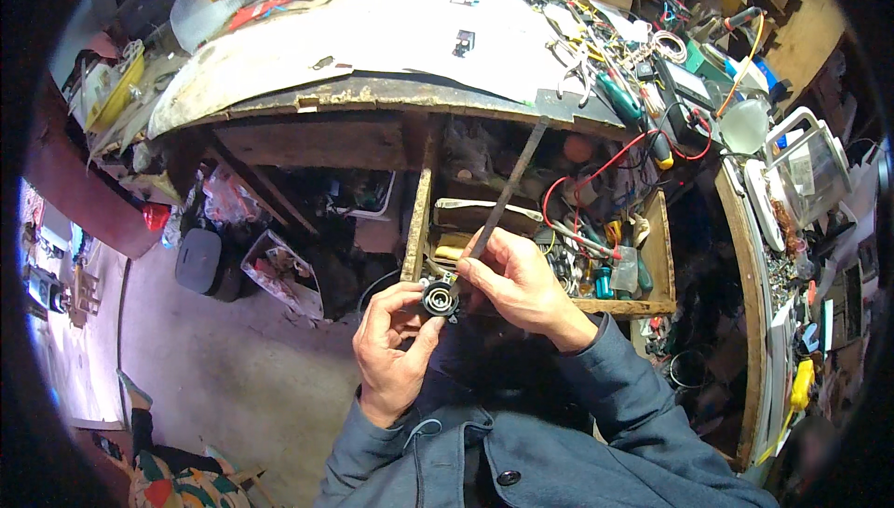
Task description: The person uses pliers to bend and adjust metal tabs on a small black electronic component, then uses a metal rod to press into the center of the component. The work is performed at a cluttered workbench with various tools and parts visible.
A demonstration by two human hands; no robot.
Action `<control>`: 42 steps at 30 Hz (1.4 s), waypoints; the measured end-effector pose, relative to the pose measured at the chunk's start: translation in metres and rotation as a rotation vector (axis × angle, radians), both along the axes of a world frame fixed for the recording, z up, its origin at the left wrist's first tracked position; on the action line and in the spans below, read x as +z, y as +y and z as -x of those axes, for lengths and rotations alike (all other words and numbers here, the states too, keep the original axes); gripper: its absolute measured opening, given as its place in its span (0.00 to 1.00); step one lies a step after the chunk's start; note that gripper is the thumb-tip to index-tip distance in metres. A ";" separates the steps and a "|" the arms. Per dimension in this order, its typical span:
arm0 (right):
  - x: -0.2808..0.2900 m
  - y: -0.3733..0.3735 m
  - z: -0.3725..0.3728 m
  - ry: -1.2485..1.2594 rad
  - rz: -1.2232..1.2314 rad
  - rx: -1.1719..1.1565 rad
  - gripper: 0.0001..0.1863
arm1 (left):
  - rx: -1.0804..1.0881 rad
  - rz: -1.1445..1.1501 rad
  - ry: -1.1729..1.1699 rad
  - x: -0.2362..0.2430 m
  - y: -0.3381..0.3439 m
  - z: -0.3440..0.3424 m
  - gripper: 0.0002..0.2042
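Observation:
My left hand (396,345) pinches a small round black part (440,299) with pale metal rings at its centre, between thumb and fingers. In my right hand (521,286) is a long, flat, dark metal bar (510,187) that looks like a file. Its far end reaches up over the open drawer toward the bench edge, and its near end comes down beside the round part. Whether the two touch is hidden by my right fingers. Both hands are held close together in front of my dark jacket.
An open wooden drawer (626,307) full of tools and wires is just beyond my hands. On the lit workbench (372,38) lie a small black piece (463,42), pliers (575,80) and tangled cables. A red test lead (610,156) loops into the drawer. Another person (177,471) is at lower left.

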State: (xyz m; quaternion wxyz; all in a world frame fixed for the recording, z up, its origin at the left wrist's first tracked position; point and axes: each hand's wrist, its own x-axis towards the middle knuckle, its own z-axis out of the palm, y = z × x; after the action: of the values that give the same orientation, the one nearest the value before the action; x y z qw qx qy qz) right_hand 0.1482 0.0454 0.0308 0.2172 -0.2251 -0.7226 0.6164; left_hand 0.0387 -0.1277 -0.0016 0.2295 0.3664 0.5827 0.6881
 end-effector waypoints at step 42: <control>-0.007 -0.010 0.005 -0.056 -0.030 -0.003 0.06 | 0.092 0.003 -0.082 -0.007 0.009 -0.006 0.33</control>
State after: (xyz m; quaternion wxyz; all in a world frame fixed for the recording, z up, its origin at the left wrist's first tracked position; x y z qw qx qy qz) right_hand 0.1432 0.0355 0.0238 0.2010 -0.2400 -0.7374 0.5985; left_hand 0.0447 -0.1188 -0.0081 0.2220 0.3101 0.5902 0.7115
